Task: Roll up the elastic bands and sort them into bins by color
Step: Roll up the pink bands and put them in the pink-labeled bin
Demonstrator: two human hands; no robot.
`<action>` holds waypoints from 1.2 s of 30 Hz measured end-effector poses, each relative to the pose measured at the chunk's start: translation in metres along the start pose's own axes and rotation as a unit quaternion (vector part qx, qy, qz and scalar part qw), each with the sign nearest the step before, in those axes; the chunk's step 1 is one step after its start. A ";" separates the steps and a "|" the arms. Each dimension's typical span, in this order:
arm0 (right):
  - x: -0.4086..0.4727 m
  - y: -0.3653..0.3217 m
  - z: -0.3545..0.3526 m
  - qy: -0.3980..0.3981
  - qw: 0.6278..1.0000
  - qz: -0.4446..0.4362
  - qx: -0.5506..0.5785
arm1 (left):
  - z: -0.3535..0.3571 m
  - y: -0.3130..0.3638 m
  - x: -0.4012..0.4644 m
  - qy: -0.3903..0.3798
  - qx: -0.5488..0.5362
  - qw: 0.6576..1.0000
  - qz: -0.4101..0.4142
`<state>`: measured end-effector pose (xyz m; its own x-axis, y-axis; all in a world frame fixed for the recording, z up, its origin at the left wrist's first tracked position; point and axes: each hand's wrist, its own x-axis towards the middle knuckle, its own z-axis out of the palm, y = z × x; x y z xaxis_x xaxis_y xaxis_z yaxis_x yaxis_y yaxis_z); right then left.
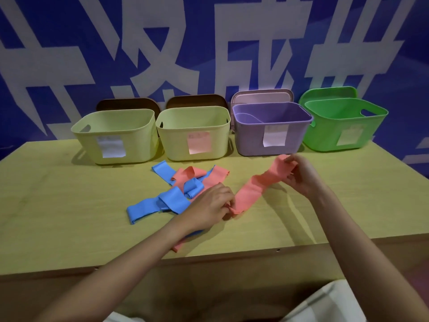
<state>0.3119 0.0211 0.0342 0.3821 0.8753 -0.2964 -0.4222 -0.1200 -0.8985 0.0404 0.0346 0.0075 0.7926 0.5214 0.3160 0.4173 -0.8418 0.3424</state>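
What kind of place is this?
Probably a staged sorting station, not a home: four labelled bins lined up on a plain wooden table, with a big blue printed banner behind.

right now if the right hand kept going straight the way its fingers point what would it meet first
Probably the purple bin. The right hand pinches the far end of the pink band, fingers pointing up-left toward that bin's front wall. Depth is unclear in this single view.

Dim and a bit soft all over. Bent at the edges. Dark shadows on the pale wooden table (69, 205), falling toward its near edge.
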 end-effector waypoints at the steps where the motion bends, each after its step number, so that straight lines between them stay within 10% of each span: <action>1: 0.007 0.000 -0.001 0.017 0.998 -0.021 -0.051 | -0.002 0.002 -0.002 0.005 -0.003 1.000 0.008; 7: 0.045 -0.014 0.028 0.050 0.941 -0.147 -0.300 | -0.001 0.025 -0.009 -0.013 -0.064 0.997 0.034; 36: 0.099 0.043 0.043 0.091 0.831 -0.225 -0.501 | 0.034 0.039 -0.015 -0.028 -0.167 0.986 0.011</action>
<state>0.2961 0.1225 -0.0199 0.4717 0.8633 0.1792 0.6586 -0.2098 -0.7226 0.0595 -0.0110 -0.0143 0.8271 0.4870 0.2805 0.2379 -0.7556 0.6104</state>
